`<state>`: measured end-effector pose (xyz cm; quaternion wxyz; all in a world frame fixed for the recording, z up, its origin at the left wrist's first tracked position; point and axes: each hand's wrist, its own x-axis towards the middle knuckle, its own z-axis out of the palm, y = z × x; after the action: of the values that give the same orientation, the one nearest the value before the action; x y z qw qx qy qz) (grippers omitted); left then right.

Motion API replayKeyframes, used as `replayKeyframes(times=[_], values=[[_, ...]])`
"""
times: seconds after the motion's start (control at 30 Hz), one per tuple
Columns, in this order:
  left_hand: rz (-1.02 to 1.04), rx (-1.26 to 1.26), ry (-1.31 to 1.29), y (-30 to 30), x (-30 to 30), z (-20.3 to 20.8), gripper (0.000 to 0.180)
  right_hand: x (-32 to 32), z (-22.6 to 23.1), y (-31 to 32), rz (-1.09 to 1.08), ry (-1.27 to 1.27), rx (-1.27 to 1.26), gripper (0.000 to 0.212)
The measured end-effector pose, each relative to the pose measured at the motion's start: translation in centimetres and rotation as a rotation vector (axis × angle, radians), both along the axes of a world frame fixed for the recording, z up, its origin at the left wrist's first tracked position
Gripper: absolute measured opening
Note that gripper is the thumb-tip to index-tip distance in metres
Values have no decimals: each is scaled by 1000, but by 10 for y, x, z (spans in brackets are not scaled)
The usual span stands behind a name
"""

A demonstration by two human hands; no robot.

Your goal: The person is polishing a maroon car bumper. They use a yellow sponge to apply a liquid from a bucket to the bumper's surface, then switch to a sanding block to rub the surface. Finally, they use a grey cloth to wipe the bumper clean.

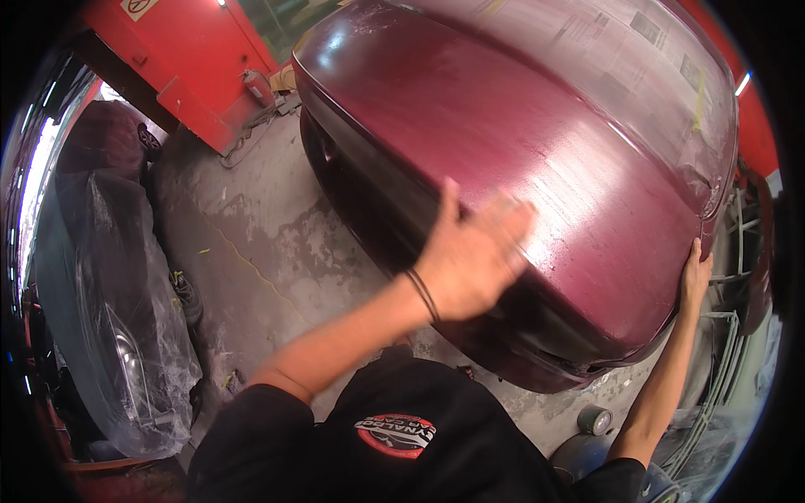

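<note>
In front of me is a dark maroon car [402, 92] with a dull, partly shiny finish and what look like small droplets on its broad panel below the window. My left hand [482, 256], with dark bands at the wrist, is over the near edge of that panel. Its thumb sticks out and its fingers reach forward, smeared by motion; whether anything lies beneath the palm is hidden. At the car's right corner, my right hand [694, 272] rests against the edge with fingers stretched out, holding nothing that I can see.
Printed paper under clear film covers the car's window [625, 50]. A plastic-draped vehicle [113, 293] stands at left. Behind are a red door [189, 63] and a fire extinguisher [257, 86]. A tin [594, 419] sits on a blue drum [579, 459] beside metal racking [721, 360].
</note>
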<state>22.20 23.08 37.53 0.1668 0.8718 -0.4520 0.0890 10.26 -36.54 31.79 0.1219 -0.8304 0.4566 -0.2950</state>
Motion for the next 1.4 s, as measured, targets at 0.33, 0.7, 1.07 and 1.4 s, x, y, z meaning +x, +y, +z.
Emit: replayKeyframes(times=[0.33, 0.7, 1.07, 1.4], values=[[728, -115, 46, 117, 214, 9, 51, 28, -4, 11, 67, -9, 30, 108], [436, -81, -187, 98, 120, -3, 49, 6, -14, -19, 58, -27, -4, 112], [52, -302, 120, -3, -51, -20, 58, 13, -20, -25, 37, 23, 2, 110], [603, -153, -185, 109, 180, -12, 45, 38, -2, 11, 62, 28, -3, 107]])
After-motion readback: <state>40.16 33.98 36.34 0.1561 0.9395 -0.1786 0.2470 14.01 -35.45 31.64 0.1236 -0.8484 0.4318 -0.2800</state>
